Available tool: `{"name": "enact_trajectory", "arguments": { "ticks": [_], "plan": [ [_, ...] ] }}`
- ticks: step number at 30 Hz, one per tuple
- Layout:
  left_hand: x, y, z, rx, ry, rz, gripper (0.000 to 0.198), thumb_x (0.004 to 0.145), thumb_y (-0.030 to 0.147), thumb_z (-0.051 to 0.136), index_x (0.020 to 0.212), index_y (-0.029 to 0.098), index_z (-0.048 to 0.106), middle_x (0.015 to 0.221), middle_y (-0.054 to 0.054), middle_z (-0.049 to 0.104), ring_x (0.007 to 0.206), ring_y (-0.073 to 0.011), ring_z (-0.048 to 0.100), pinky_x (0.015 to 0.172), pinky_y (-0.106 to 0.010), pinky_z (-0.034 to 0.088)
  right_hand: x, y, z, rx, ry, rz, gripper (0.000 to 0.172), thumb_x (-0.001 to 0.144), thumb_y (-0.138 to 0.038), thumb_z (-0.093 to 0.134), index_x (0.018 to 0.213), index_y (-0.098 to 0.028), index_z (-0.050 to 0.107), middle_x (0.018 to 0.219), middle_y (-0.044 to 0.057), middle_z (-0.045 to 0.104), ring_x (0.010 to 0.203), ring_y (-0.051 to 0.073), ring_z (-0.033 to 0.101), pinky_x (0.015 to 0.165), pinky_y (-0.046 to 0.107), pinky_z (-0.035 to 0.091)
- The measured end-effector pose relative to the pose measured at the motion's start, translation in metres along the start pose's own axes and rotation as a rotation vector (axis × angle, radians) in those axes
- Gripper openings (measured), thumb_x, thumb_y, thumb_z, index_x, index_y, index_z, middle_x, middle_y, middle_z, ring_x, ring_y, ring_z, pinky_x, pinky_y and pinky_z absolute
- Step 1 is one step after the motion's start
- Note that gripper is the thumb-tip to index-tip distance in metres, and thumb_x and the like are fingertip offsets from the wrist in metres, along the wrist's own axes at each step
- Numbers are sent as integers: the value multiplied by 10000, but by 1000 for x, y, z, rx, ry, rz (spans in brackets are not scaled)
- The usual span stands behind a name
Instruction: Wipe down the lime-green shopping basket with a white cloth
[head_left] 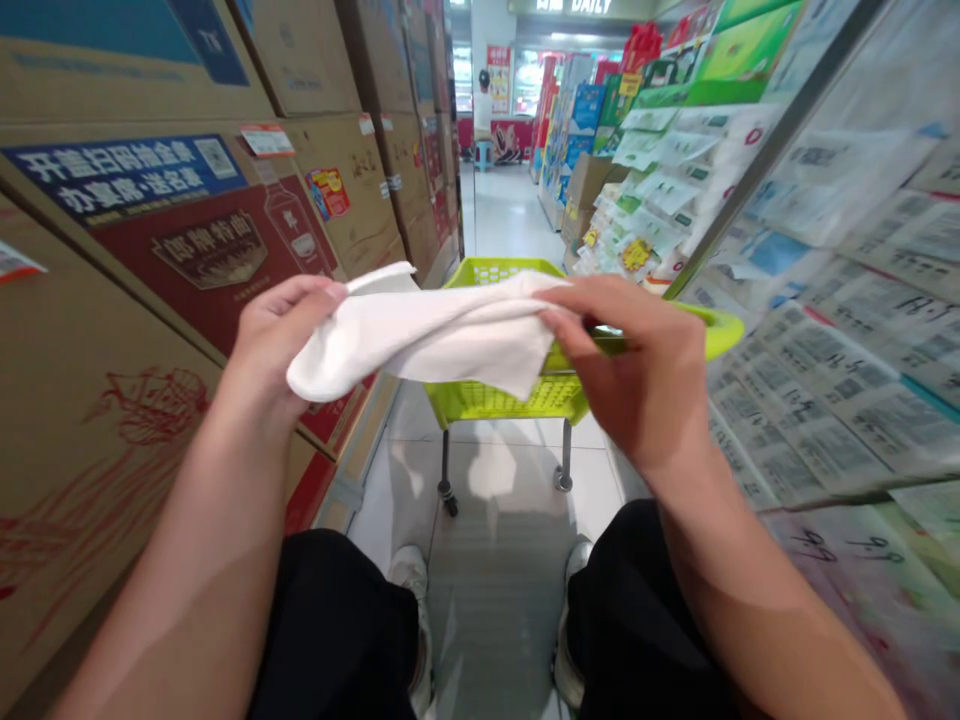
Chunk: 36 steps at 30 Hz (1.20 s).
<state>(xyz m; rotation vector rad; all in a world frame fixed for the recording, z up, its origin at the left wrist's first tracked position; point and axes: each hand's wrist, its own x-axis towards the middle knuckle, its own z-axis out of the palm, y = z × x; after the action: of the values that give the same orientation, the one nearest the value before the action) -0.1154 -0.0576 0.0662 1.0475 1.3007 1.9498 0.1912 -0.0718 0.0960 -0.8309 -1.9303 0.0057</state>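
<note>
One white cloth [450,335], stretched across the middle of the aisle between two hands held well apart. Left hand [281,330] clamped on its left end, thumb on top; right hand [645,350] pinches its right end between thumb and fingers. Cloth creased lengthwise, a loose corner hanging down at right, a narrow flap standing up at left. Behind it, a yellow-green cart [506,402] on slim legs with small wheels [448,500]; its rounded handle [721,335] extends right, just beyond the right hand, contact unclear. Near side: knees in black trousers [330,610], spread, white shoes [410,575] on the pale tiled floor [491,590]. Left: stacked cardboard cartons [67,310], one with a blue label [127,175] and QR code. Right: shelves of plastic-wrapped packs [832,390], some blurred, "9.9" handwritten on the nearer ones. Far end: a person [484,105] in a white top, by a blue stool [484,154].
</note>
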Motion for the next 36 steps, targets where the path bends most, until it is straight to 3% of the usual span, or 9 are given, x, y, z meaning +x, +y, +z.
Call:
{"name": "enact_trajectory", "arguments": {
  "ticks": [3,5,7,11,15,20,25,30,36],
  "plan": [
    [-11,26,15,-118,47,27,99,775,193,822,805,132,750,546,46,606,409,-42,445,388,-156,341,15,16,-16,58,168,50,183,1025,-281,640,1098,-276,808,1125,28,821,934,197,764,837,366,621],
    [-17,41,29,-119,-67,22,100,940,217,730,928,123,758,497,77,535,338,-17,293,352,-163,201,24,29,-30,33,229,92,220,996,-238,605,1083,-227,806,1072,62,818,828,198,746,739,356,582],
    [-17,47,45,-50,-182,53,169,1045,237,635,1063,110,745,544,83,548,346,-3,334,393,-153,208,30,41,-43,-88,235,152,271,970,-211,556,1032,-191,819,988,106,810,787,219,723,707,368,536],
    [-3,28,72,280,-249,349,135,966,172,710,1071,109,768,636,25,653,525,-95,565,528,-234,406,32,53,-56,-461,62,313,307,926,-270,561,977,-168,846,919,161,799,921,329,729,850,476,516],
    [14,-9,85,505,-279,523,184,999,330,680,1054,186,779,940,-48,771,832,-185,664,722,-313,472,29,45,-40,-512,-57,196,380,967,-394,556,1102,-165,827,1348,186,748,1279,413,646,1045,552,464],
    [18,-27,88,498,-312,499,492,1091,600,464,956,230,759,821,-44,690,795,-211,634,756,-348,448,24,30,-22,-368,-407,53,556,1033,-692,476,1208,-251,766,1120,120,805,1051,345,710,883,453,507],
    [6,-31,96,509,-369,601,776,1081,739,232,777,220,721,664,-36,577,645,-193,538,703,-373,404,19,46,-39,-396,-418,182,704,1002,-834,408,1015,-240,786,847,110,772,844,307,717,767,414,499],
    [-4,-33,100,516,-328,631,643,1093,681,301,826,240,685,699,-25,584,690,-195,551,699,-352,412,10,77,-80,-404,-461,296,730,1036,-788,377,784,-238,786,613,96,673,590,253,629,648,426,477],
    [-12,-30,100,551,-268,658,520,1113,480,352,753,240,641,677,-23,571,678,-193,542,756,-360,435,0,65,-83,-507,-472,215,709,1048,-776,322,1068,-242,788,937,141,788,814,309,707,725,437,485]
  ]
}}
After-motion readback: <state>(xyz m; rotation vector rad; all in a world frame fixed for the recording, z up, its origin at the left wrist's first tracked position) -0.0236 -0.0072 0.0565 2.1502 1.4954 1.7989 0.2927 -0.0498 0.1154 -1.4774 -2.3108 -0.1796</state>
